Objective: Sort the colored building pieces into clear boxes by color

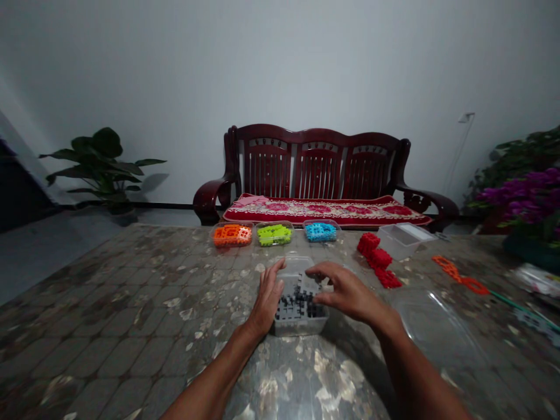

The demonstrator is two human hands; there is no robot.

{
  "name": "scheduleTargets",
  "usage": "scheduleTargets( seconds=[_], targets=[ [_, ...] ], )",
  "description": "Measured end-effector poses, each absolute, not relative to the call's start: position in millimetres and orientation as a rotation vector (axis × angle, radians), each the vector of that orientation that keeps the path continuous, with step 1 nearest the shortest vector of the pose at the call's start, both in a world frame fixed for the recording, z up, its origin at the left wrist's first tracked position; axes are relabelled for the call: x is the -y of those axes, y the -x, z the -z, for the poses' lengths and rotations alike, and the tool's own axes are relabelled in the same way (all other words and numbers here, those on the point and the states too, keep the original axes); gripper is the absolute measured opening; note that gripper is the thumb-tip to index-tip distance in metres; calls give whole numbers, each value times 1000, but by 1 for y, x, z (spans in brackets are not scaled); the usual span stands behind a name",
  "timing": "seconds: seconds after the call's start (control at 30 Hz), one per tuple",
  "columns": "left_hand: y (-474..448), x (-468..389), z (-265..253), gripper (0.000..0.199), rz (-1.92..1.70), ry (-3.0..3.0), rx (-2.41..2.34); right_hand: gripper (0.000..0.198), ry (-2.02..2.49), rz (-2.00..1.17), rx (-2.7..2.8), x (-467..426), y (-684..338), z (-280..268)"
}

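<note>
A clear plastic box [296, 328] of black and grey interlocking toy pieces [295, 306] stands on the table in front of me. My left hand [266, 297] lies along its left side, fingers stretched out and pointing away from me. Over the box's right edge, my right hand [339, 286] is curved with thumb and fingers apart, close to the pieces. I make out nothing held between them. A clear flap or lid [293, 265] shows at the far side of the box, partly behind the hands.
Boxes of orange [231, 234], green [275, 234] and blue pieces [321, 231] line the table's far edge. To the right are joined red cubes [378, 259], an empty clear box [402, 242], a clear lid [437, 326], orange linked pieces [459, 275] and purple flowers [525, 195].
</note>
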State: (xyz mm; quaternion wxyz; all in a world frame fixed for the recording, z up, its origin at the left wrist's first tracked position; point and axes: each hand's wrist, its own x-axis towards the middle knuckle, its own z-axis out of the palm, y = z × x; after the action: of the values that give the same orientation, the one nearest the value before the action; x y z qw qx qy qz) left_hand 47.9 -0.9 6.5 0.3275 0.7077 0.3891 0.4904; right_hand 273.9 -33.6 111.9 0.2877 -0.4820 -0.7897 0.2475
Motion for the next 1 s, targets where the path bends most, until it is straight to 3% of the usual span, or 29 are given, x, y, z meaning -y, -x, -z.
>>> scheduleTargets(
  seconds=[0.2,0.37,0.5,0.67,0.87,1.0],
  targets=[
    [-48,1,-7,50,-1295,-1838,-1021,51,1146,-726,2242,45,-256,-109],
    [-48,2,-6,49,-1287,-1841,-1022,37,1200,-732,2188,41,-256,-105],
    [-48,0,-5,49,-1275,-1852,-1028,32,1419,-508,2045,25,-277,-97],
    [-47,-1,-4,49,-1271,-1874,-1029,39,1862,-159,1854,5,-318,-79],
    [-47,-1,-5,49,-1260,-1874,-1043,59,2211,-158,1872,2,-335,-68],
    [-48,-1,-6,50,-1258,-1862,-1043,52,2296,-208,1872,2,-335,-64]
  ],
)
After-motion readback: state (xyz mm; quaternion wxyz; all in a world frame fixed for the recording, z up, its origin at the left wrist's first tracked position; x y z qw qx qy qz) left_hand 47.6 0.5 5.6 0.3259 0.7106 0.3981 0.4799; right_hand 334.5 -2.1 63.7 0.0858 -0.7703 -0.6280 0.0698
